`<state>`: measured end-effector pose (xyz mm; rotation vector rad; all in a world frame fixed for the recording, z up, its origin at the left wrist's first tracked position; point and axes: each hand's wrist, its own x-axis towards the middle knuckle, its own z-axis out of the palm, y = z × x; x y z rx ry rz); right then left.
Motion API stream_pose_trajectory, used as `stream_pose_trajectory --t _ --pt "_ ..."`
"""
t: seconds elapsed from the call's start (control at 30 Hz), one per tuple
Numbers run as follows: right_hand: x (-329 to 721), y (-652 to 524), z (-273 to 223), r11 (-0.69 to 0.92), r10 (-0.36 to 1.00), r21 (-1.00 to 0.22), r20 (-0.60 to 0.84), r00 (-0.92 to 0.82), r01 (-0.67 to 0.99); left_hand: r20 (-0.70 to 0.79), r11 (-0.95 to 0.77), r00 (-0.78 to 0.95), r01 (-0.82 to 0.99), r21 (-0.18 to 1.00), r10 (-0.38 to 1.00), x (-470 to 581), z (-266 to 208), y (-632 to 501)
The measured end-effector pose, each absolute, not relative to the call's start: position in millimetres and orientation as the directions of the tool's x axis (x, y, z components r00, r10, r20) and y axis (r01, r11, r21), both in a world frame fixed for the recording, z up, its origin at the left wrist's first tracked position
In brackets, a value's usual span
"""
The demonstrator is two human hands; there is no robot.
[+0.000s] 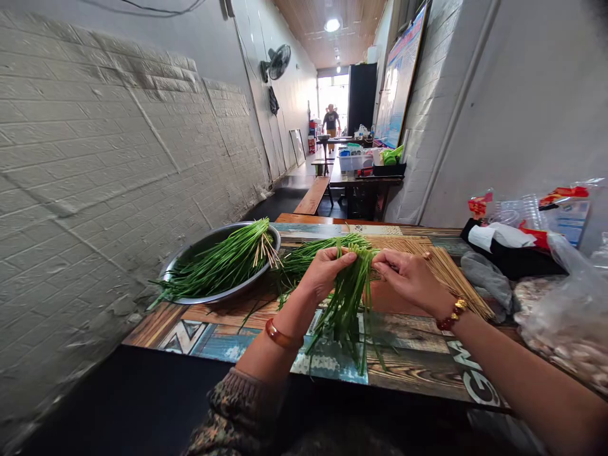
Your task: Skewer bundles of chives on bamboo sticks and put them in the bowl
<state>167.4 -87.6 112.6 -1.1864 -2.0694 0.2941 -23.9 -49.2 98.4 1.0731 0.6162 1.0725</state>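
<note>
My left hand [331, 271] is closed around a bunch of green chives [350, 304], their leaves hanging down over the table edge side. At the right of the bunch's upper end, my right hand [403, 275] is pinched shut; what lies between its fingertips is too small to make out. Behind my hands more loose chives [304, 256] lie on the table. Many thin bamboo skewers [456, 278] are spread beyond and to the right of my right hand. On the left, a metal basin [228, 292] holds chives with skewer ends [264, 250] sticking out.
The patterned wooden table [403, 373] bears clear plastic bags [560, 316] with pale contents and a black container [513, 256] at right. Brick wall [118, 152] stands close on the left. Farther off are a bench [313, 195], another table and a person [331, 120].
</note>
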Motion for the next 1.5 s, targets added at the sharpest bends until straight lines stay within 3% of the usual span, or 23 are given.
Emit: stream_pose_trajectory --t 0.23,0.47,0.7,1.07,1.5 --pt "173 -87 115 0.524 0.839 -0.525 0.452 -0.302 0.67 0.109 0.028 0.28 -0.446 0.895 0.954 -31 96 -46" --pt "173 -89 115 0.543 0.824 -0.497 0.471 -0.315 0.676 0.072 0.039 0.389 -0.269 0.962 0.918 -35 93 -41" --pt "174 -88 126 0.476 0.874 -0.562 0.386 -0.295 0.676 0.104 0.035 0.463 -0.281 0.959 0.88 -33 96 -42" --pt "175 -88 143 0.581 0.764 -0.272 0.508 -0.398 0.767 0.064 0.06 0.488 -0.234 0.97 0.871 -29 102 -45" --pt "166 -89 139 0.555 0.781 -0.335 0.524 -0.339 0.761 0.077 0.096 0.517 -0.3 0.949 0.853 -26 100 -45"
